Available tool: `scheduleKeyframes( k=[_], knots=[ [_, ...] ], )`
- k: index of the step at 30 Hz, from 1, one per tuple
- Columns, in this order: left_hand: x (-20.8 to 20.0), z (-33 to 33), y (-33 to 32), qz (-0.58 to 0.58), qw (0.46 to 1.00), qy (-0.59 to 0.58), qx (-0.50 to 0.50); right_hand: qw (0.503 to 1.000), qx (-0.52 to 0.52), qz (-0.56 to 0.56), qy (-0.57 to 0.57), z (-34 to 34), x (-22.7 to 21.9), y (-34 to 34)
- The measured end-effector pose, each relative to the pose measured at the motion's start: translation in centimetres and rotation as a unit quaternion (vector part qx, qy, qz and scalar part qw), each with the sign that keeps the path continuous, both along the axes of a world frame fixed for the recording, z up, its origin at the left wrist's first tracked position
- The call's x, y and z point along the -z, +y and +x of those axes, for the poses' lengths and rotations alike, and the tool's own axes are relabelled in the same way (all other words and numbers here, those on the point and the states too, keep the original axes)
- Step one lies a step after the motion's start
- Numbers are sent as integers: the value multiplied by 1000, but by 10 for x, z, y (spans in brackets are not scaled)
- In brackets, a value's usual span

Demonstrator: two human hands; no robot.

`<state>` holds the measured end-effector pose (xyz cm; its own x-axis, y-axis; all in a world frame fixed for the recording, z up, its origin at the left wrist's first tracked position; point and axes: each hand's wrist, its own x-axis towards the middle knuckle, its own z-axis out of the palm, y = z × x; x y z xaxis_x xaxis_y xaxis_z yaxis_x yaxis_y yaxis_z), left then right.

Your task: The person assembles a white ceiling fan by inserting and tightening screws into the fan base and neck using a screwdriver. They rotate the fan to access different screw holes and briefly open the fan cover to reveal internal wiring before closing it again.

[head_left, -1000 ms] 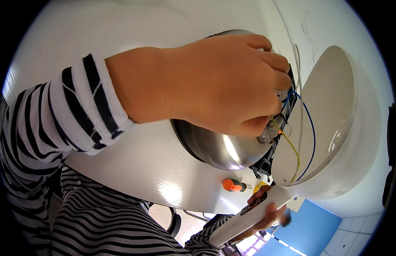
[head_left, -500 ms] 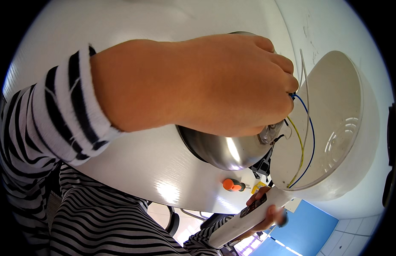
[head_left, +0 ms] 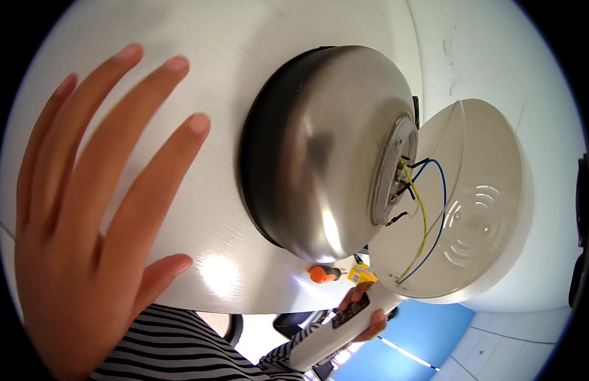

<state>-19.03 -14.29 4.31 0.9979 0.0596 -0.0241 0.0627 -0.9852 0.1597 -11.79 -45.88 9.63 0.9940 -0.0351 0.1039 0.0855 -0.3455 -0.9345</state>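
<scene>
A steel pot (head_left: 301, 190) with a dark rim lies bottom outward on the table, its round heating base (head_left: 391, 174) facing right. Blue and yellow-green wires (head_left: 424, 219) run from that base into a white plastic shell (head_left: 520, 209), which stands apart from the pot; a pale wire joins them too. My right hand (head_left: 376, 322) grips the shell's long handle (head_left: 326, 343), fingers wrapped round it near a dark control panel. My left hand (head_left: 85, 235) hovers at the left, back of the hand showing, fingers spread and holding nothing.
On the white table (head_left: 212, 209), below the pot, are an orange and black screwdriver (head_left: 323, 274) and a small yellow packet (head_left: 361, 274). A pale wall (head_left: 478, 57) stands close on the right, beyond the table's curved edge.
My left hand has come off the pot's base and drawn back to the left, its fingers now spread. The shell, in my right hand, appears slightly further left.
</scene>
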Motion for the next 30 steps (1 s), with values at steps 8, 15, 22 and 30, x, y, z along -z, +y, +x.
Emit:
scheduleKeyframes(
  k=[8,15,22,30],
  knots=[
    [14,13,-45,-335,941,0,42,994,-71,-81,23,-9,6,0],
    [21,30,-52,-333,936,-103,50,994,-86,48,38,-5,11,-15],
    [18,40,-83,-369,918,-140,-29,990,-72,107,57,-6,1,-16],
    [3,49,-70,-347,934,-77,49,996,-64,60,27,0,-1,-6]
  ],
)
